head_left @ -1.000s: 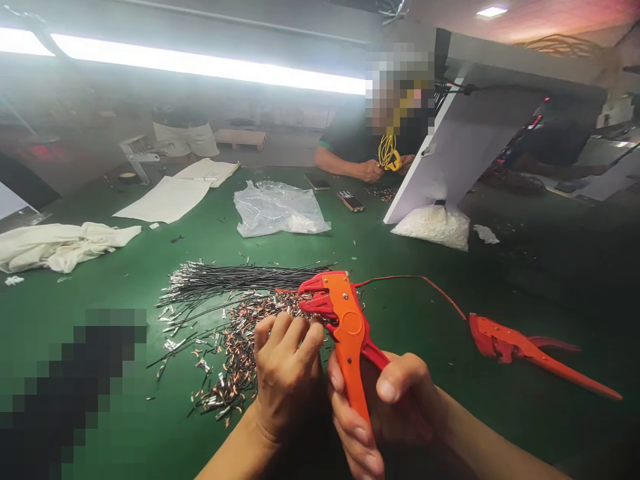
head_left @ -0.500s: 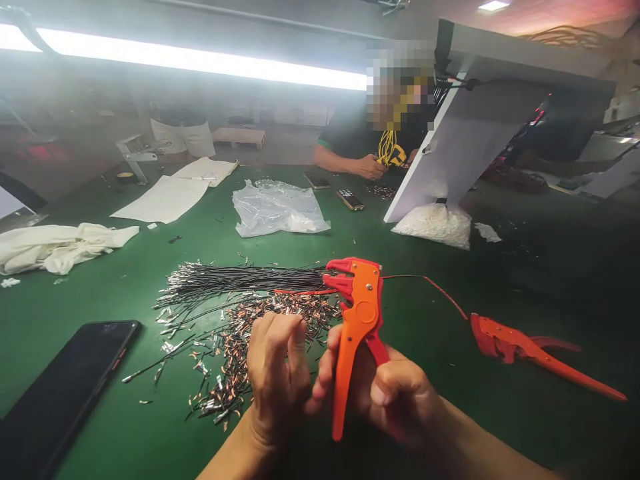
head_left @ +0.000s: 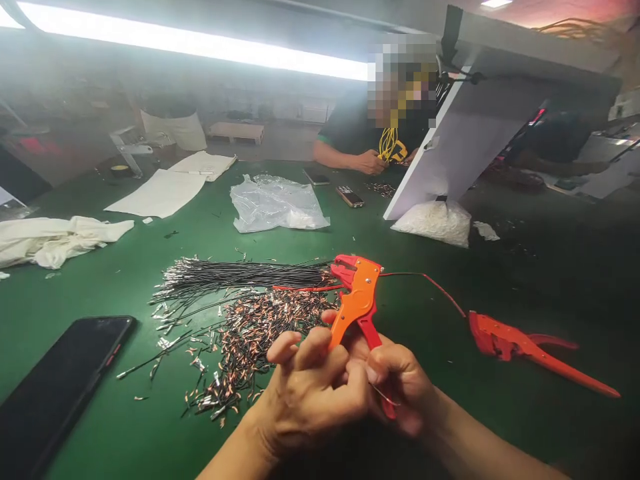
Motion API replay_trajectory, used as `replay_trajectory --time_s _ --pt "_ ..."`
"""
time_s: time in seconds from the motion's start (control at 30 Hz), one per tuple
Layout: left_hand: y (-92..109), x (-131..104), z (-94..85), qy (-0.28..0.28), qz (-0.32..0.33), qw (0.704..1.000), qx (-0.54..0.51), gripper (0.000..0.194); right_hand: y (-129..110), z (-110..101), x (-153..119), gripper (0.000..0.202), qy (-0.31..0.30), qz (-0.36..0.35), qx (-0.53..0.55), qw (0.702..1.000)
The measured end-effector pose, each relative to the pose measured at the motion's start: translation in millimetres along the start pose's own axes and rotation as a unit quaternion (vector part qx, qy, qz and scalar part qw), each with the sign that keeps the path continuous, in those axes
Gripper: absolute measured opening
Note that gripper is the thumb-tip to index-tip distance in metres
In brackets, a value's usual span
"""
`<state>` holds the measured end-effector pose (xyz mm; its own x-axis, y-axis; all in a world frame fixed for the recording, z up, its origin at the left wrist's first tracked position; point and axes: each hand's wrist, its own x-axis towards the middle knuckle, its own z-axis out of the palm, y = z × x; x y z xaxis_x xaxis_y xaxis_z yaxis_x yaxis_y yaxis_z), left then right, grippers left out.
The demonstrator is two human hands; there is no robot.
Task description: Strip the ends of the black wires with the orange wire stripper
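My right hand [head_left: 400, 380] is wrapped round the handles of an orange and red wire stripper [head_left: 361, 297], whose jaws point up and left. Against its lower handle, my left hand [head_left: 317, 393] has thumb and forefinger pinched beside my right fingers; what they grip is hidden. A thin wire end [head_left: 386, 396] shows between the hands. Behind the tool's head, a bundle of black wires [head_left: 250, 275] with metal terminals lies on the table. Short black and copper offcuts [head_left: 260, 327] are heaped in front of the bundle.
On the green table [head_left: 200, 240] are a black phone [head_left: 67, 377], a second orange tool [head_left: 530, 347], a clear plastic bag [head_left: 280, 203], a tied white bag [head_left: 435, 223], white cloth [head_left: 60, 240] and papers [head_left: 160, 190]. Opposite, a person's hand [head_left: 371, 162] holds yellow cable.
My left hand has moved right to meet the right hand, turning over with its fingers curled. The stripper has tilted and its jaws are closer together. A thin wire end now shows.
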<state>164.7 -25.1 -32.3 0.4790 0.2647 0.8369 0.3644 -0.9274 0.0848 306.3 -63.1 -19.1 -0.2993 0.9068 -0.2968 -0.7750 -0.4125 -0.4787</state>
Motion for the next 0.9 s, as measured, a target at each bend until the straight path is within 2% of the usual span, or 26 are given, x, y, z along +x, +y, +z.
replay_trajectory --time_s 0.07,0.17,0.23,0.27,0.33,0.43,0.5,0.57,0.7,0.9 --pt "-2.7 -6.3 -3.0 -0.007 -0.011 0.999 -0.04 0.024 0.2 1.7 0.6 0.064 -0.016 0.002 0.008 1.0" --pt "-1.1 -9.4 -6.1 0.059 -0.09 0.992 -0.067 0.019 -0.6 4.4 -0.7 0.06 -0.053 -0.024 0.014 0.998" --pt "1.2 -6.9 -5.7 0.066 -0.151 0.983 -0.083 0.022 -1.0 5.1 -1.6 0.061 -0.076 -0.037 0.017 0.996" --pt "2.0 -5.1 -4.8 0.101 -0.164 0.976 -0.103 0.026 -1.0 5.1 -1.6 0.062 -0.086 -0.038 0.017 0.995" --pt "2.0 -2.4 -2.0 0.131 -0.179 0.967 -0.126 0.031 -0.6 3.9 -1.0 0.062 -0.103 -0.03 0.013 0.994" --pt "-3.5 -2.7 1.7 0.166 -0.234 0.945 -0.155 0.028 0.4 -0.5 -0.4 0.057 -0.107 -0.028 -0.004 0.994" --pt "-9.9 -4.9 3.3 0.18 -0.276 0.934 -0.137 0.026 1.7 -4.3 -0.8 0.05 -0.12 -0.02 -0.015 0.993" --pt "-15.6 -7.3 5.1 0.168 -0.287 0.937 -0.103 0.025 4.0 -6.7 -1.8 0.044 -0.142 -0.002 -0.014 0.99" --pt "-17.6 -10.8 10.6 0.127 -0.252 0.956 -0.081 0.023 9.8 -3.9 -4.2 0.038 -0.171 0.046 0.01 0.984" --pt "-13.8 -13.2 13.3 0.084 -0.222 0.97 -0.05 0.023 10.9 -0.7 -5.4 0.036 -0.18 0.059 0.038 0.981"
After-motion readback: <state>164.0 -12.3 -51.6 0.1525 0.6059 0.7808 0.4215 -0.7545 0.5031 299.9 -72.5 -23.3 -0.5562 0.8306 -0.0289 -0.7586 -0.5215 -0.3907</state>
